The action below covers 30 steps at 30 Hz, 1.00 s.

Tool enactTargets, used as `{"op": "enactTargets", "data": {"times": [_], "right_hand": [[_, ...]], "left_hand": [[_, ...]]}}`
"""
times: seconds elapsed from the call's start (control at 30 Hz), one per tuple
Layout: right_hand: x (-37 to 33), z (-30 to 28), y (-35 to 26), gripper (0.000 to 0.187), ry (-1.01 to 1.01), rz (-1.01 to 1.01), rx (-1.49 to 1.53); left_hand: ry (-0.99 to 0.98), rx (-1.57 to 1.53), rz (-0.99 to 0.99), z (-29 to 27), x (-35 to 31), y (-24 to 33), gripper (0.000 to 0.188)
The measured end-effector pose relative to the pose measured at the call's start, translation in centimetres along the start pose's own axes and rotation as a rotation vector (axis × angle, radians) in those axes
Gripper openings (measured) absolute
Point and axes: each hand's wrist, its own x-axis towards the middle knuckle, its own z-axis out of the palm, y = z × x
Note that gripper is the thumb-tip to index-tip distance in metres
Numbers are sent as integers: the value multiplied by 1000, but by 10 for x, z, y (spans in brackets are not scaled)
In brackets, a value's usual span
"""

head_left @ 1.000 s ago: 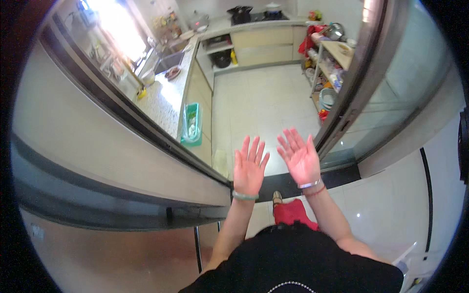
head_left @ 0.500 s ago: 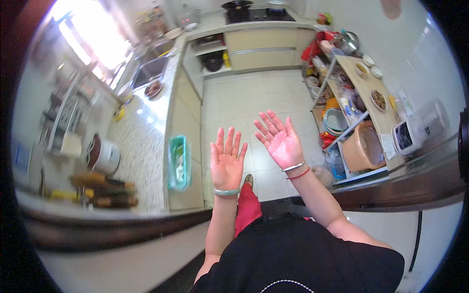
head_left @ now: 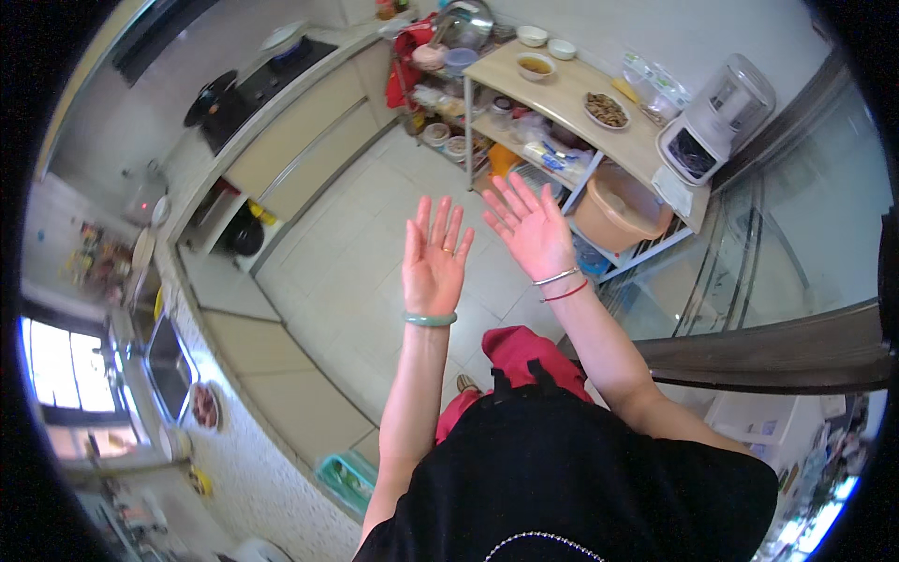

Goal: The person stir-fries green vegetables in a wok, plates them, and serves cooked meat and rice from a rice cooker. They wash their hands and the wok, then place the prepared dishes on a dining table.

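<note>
Both hands raised mid-frame, palms up, fingers spread, holding nothing: right hand [head_left: 532,228] lies nearer the shelf rack [head_left: 571,103] at upper right, whose long axis runs diagonally; left hand [head_left: 433,258] hangs over bare floor [head_left: 337,272].

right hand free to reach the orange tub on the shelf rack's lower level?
Probably yes. The right hand is open, empty and raised in the air, and the orange tub sits at the open front of the shelf rack; nothing visible lies between them, though distance is unclear.
</note>
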Motion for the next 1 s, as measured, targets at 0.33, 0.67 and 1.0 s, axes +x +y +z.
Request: {"op": "enactTargets", "data": {"times": [0.33, 0.67, 1.0], "right_hand": [[111, -138, -155, 61, 316, -442, -22], [222, -300, -299, 64, 823, -523, -78], [278, -358, -345, 56, 934, -458, -177]], "left_hand": [[-35, 105, -409, -10, 241, -136, 46], [137, 381, -584, -28, 471, -297, 52], [80, 395, -635, -38, 558, -358, 53]]}}
